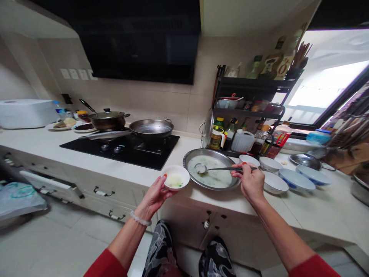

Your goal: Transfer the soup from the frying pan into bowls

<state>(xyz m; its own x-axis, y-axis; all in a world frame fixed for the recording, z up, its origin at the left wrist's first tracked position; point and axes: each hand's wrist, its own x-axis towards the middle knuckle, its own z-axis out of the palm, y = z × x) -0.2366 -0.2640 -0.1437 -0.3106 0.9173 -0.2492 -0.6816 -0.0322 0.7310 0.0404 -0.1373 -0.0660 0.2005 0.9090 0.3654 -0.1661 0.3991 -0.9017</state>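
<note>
My left hand [154, 196] grips a small white bowl [183, 176] by its side, thumb on the rim. Some pale soup with green bits lies in the bottom of it. In my right hand [250, 181] is the dark handle of a ladle [217, 168], held from above. The ladle's round head rests at the surface of a milky soup [211, 179] with green flecks. That soup fills much of a wide metal basin [188, 154] on the counter's front edge. The white bowl is just left of the basin, level with its rim.
Several bowls, among them a blue-and-white bowl [296, 180], stand right of the basin. Behind are sauce bottles and a black rack [253, 82]. On the cooktop [123, 157] at left sit a wok [151, 128] and a lidded pot [107, 120]. A drawer [52, 182] stands open.
</note>
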